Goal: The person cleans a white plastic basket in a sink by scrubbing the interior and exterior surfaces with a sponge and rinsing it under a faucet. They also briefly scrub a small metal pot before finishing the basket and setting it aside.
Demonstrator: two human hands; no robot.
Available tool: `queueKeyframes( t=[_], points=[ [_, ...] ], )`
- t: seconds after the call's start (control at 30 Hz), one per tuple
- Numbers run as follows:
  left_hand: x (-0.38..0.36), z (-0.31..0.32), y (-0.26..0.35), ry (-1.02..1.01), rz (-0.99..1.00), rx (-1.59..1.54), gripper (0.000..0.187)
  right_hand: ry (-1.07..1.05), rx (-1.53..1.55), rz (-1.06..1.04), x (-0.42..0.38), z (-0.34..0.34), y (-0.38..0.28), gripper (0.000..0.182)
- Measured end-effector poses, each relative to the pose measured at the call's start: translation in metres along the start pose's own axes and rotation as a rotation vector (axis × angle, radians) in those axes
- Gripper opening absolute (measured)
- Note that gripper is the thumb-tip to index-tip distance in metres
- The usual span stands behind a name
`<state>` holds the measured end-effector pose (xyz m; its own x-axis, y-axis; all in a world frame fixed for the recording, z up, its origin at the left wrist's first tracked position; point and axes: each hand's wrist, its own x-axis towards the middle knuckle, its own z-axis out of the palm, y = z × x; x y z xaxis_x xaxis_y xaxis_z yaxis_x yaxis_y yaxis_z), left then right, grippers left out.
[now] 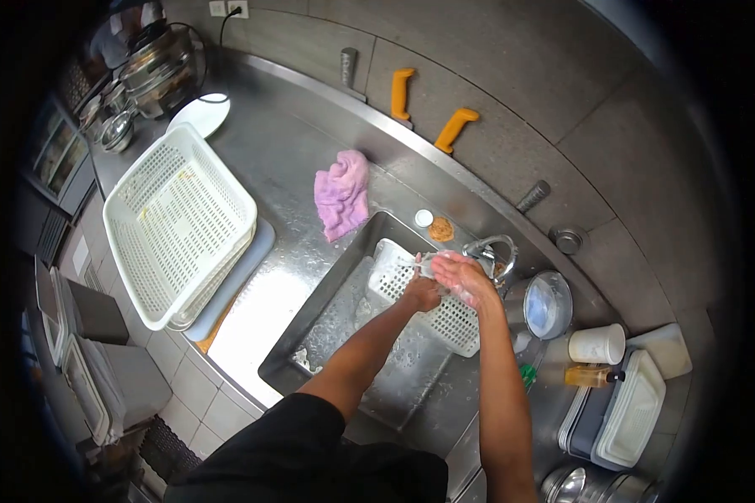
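Note:
Both my hands are over the sink (281,356), close to the running-style curved tap (502,243). My right hand (463,277) is turned palm up beside the tap, its fingers stretched to the left and wet-looking. My left hand (424,291) is just left of it, over a white perforated basket (460,329) that lies in the sink. Something clear and shiny, water or thin plastic, shows between the hands; I cannot make out which. The fingers of my left hand are partly hidden by it. Water and some foam lie on the sink bottom.
A pink cloth (341,194) lies on the counter behind the sink. Large white baskets (249,205) are stacked at left. A bowl (549,306), white tub (596,344) and amber bottle (586,376) stand at right. Orange-handled knives (456,129) hang on the back wall.

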<state>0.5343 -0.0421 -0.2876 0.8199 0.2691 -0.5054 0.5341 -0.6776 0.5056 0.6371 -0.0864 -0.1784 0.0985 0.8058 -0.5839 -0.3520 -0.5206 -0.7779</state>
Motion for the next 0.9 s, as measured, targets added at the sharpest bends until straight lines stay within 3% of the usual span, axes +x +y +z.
queueKeyframes(
  t=[0.03,0.2,0.27,0.33,0.4,0.47,0.53,0.6,0.63,0.7,0.8,0.83,0.87,0.9],
  points=[
    [0.004,0.023,-0.009,0.336,0.006,0.126,0.056,-0.026,0.063,-0.029,0.003,0.000,-0.003,0.044],
    [0.025,0.031,-0.022,0.338,0.086,0.217,0.052,-0.156,0.240,-0.067,-0.003,-0.004,-0.004,0.047],
    [0.036,0.034,-0.028,0.553,0.109,0.146,0.043,0.168,0.157,-0.119,-0.003,-0.008,0.002,0.049],
    [0.023,0.025,-0.015,0.542,0.030,0.127,0.038,0.145,0.171,-0.142,-0.012,-0.014,0.005,0.048],
    [0.013,0.027,-0.018,0.504,0.185,0.123,0.038,0.130,0.188,-0.168,-0.030,-0.019,0.006,0.048],
    [0.015,0.033,-0.019,0.529,0.232,0.127,0.039,-0.012,0.174,-0.187,-0.052,-0.022,0.003,0.044],
    [0.013,0.037,-0.022,0.580,0.304,0.131,0.041,0.044,0.177,-0.188,-0.074,-0.024,-0.001,0.040],
    [0.008,0.031,-0.021,0.509,0.429,-0.004,0.048,0.061,0.163,-0.193,-0.092,-0.034,-0.006,0.038],
    [0.006,0.023,-0.014,0.473,0.443,0.099,0.049,0.049,0.140,-0.197,-0.096,-0.037,-0.008,0.037],
    [0.010,0.011,0.004,0.238,0.298,0.324,0.044,0.039,0.118,-0.234,-0.100,-0.039,-0.010,0.038],
    [0.015,0.018,0.007,0.336,0.446,0.139,0.043,0.059,0.127,-0.268,-0.105,-0.037,-0.005,0.039],
    [0.013,0.026,0.004,0.530,0.559,0.173,0.044,0.083,0.161,-0.277,-0.103,-0.032,-0.004,0.039],
    [0.014,0.030,0.000,0.529,0.567,0.173,0.044,0.089,0.162,-0.280,-0.101,-0.028,-0.003,0.039],
    [0.006,0.028,0.002,0.374,0.513,0.094,0.046,0.026,0.203,-0.286,-0.102,-0.027,-0.001,0.040]
  ],
)
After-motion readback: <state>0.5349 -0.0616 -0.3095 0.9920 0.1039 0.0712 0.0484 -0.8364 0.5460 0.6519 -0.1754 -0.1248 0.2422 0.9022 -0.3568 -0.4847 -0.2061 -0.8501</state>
